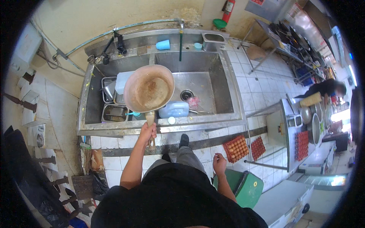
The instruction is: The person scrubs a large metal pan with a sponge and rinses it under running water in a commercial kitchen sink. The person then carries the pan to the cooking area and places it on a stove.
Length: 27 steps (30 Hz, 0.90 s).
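My left hand grips the beige handle of a deep, discolored pan. The pan is held over the divider of a two-basin stainless steel sink, and its stained inside faces up at me. Beneath it, partly hidden, are steel pans in the left basin and a pale blue plastic jug at the right basin's near edge. A small white cap sits on the front rim. Low at my side, my right hand hangs with loosely bent fingers, above a green bin, holding nothing visible.
A green hose hangs from the faucet into the right basin. Along the back ledge lie a blue cup and a steel container. Egg trays rest right of me near a steel table. Another person bends beyond it.
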Motion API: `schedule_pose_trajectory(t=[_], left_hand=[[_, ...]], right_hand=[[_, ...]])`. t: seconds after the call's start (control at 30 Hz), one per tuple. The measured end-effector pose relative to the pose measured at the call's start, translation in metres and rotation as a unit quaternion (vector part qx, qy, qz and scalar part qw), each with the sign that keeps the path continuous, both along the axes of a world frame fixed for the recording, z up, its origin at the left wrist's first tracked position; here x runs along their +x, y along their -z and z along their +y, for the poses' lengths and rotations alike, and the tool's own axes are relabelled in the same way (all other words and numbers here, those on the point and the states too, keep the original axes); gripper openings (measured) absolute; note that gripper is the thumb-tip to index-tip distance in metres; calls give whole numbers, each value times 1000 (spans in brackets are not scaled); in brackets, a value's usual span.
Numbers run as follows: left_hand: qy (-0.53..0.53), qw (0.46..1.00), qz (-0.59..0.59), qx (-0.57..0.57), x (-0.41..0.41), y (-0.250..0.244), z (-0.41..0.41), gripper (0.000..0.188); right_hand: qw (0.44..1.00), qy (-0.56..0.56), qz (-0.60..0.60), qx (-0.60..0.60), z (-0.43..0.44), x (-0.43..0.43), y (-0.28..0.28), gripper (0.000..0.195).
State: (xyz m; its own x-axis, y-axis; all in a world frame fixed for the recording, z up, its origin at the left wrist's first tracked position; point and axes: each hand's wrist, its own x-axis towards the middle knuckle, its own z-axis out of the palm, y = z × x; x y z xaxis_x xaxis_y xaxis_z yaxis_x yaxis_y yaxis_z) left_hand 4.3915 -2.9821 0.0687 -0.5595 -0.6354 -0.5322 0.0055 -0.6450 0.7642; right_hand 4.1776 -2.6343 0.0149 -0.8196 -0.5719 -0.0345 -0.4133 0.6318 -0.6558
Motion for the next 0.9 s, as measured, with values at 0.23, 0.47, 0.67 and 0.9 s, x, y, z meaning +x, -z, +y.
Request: schedule_pose_trajectory(t=[0.23, 0.47, 0.67, 0.9], left_hand=[[4, 999, 35, 23, -1, -10, -1, 13], [-28, 987, 104, 121, 12, -12, -17, 16], [-35, 992, 86, 88, 12, -7, -26, 17], [-32, 999, 15, 36, -2, -15, -5, 18]], right_hand=[[999, 40, -5, -2, 51, 51, 26, 13], [999, -9, -15, -33, 54, 60, 53, 14], [996, -62, -28, -49, 49, 35, 68, 12], [994, -85, -52, -53, 35, 11, 69, 13]])
